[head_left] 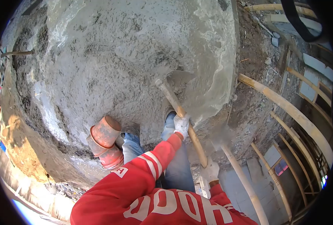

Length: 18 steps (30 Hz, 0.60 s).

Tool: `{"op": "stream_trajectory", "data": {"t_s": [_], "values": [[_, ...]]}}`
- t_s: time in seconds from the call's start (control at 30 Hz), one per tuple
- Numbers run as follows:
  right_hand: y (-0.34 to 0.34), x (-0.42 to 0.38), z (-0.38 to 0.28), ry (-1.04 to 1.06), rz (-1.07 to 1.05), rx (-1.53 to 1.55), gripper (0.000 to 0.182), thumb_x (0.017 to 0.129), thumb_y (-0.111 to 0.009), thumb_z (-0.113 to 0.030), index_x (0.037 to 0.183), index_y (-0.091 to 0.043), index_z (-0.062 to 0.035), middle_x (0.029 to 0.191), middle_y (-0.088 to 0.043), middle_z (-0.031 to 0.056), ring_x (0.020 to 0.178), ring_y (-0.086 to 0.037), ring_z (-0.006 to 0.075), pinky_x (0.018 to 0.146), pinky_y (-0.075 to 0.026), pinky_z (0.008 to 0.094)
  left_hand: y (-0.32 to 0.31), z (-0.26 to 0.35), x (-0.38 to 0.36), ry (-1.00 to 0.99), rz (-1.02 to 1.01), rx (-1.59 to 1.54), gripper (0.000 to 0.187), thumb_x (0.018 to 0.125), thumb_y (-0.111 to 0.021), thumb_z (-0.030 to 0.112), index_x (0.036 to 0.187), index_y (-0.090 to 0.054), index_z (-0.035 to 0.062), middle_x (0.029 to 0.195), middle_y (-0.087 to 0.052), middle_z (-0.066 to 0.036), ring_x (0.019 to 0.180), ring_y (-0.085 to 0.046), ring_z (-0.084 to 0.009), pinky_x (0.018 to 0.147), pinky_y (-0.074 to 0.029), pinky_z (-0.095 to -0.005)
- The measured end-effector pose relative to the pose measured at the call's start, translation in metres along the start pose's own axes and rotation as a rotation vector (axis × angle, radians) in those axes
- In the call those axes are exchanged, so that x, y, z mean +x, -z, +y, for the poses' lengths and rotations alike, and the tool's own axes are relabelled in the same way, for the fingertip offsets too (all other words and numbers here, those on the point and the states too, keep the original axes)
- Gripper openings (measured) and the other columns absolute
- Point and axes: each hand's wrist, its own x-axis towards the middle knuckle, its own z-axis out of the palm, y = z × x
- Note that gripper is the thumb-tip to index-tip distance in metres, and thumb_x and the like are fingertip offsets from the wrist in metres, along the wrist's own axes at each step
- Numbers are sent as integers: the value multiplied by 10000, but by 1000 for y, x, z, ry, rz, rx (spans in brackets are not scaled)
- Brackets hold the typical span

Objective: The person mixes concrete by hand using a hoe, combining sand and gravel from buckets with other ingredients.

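A hoe (196, 144) with a wooden handle slants across the middle of the head view. Its flat grey blade (179, 77) lies partly sunk in wet concrete (125, 63). My left hand (181, 125), in a whitish glove, is closed around the middle of the handle, in front of my jeans. Farther down, my right hand (210, 170), gloved too, is closed at the handle's near end. Both my feet are in or at the edge of the grey mix, mostly hidden.
Stacked orange-red buckets (105, 132) lie tilted left of my legs. Wooden poles (283, 103) stand on the right beyond the concrete's edge, by rubble and soil. Another pole (245, 183) rises close to my right hand. A sand pile (22, 144) lies left.
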Motion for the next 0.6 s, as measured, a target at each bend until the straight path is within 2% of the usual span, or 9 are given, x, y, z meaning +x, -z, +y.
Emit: {"op": "stream_trajectory", "data": {"t_s": [0.03, 0.07, 0.1, 0.13, 0.2, 0.23, 0.37, 0.47, 0.6], "values": [[1, 21, -25, -14, 18, 13, 391, 757, -751, -277, 1065, -625, -71, 752, -684, 211, 707, -681, 429, 657, -542, 522, 5, -22, 56, -20, -3, 116, 231, 846, -730, 161, 957, -606, 2, 733, -619, -93, 570, -612, -226, 528, -520, -387], [5, 57, -59, -26, 35, 27, 352, 766, -746, -282, 1031, -635, -78, 761, -686, 216, 721, -682, 429, 663, -544, 519, -1, 17, 83, -79, 10, 177, 233, 850, -714, 168, 962, -605, -6, 730, -621, -103, 574, -620, -240, 527, -522, -397], [5, 91, -88, 18, 67, 58, 315, 773, -738, -285, 994, -640, -83, 768, -687, 216, 733, -682, 430, 669, -545, 517, 3, 22, 147, 28, 42, 111, 240, 838, -707, 173, 947, -613, -18, 728, -629, -113, 593, -632, -249, 546, -520, -398], [0, 124, -116, 66, 98, 94, 280, 780, -730, -288, 956, -645, -89, 776, -689, 215, 745, -681, 431, 676, -546, 516, -1, 64, 173, -77, 174, 269, 257, 823, -708, 180, 946, -631, -33, 743, -648, -122, 616, -643, -252, 574, -523, -400], [-25, 175, -154, 210, 251, 268, 270, 774, -737, -286, 934, -644, -89, 786, -690, 215, 759, -678, 433, 683, -548, 512, 5, 130, 220, -314, 227, 440, 295, 802, -732, 207, 946, -671, -43, 793, -682, -118, 622, -631, -234, 599, -521, -400], [-48, 200, -166, 318, 279, 290, 289, 765, -751, -287, 940, -635, -88, 778, -684, 217, 749, -678, 434, 665, -547, 515, 9, 167, 227, -424, 192, 460, 321, 795, -744, 229, 944, -681, -49, 786, -682, -114, 623, -617, -221, 604, -515, -402], [8, 236, -273, 286, 263, 440, 332, 767, -776, -302, 982, -609, -112, 764, -691, 204, 727, -693, 425, 667, -566, 517, 10, 318, 250, -619, 207, 591, 281, 817, -744, 234, 905, -656, -18, 786, -672, -124, 615, -644, -203, 567, -531, -363], [86, 286, -321, 343, 283, 420, 408, 777, -781, -325, 1051, -578, -101, 800, -700, 206, 786, -709, 409, 690, -572, 508, -56, 421, 192, -744, -58, 211, 208, 864, -712, 143, 921, -592, -17, 756, -654, -108, 598, -659, -223, 558, -570, -353], [195, 369, -343, 437, 524, 370, 412, 786, -758, -305, 1081, -606, -61, 904, -723, 209, 889, -715, 400, 767, -580, 487, -153, 456, 192, -880, -197, 199, 255, 886, -678, 78, 1042, -514, -40, 803, -661, -134, 613, -678, -250, 561, -601, -356]]}}
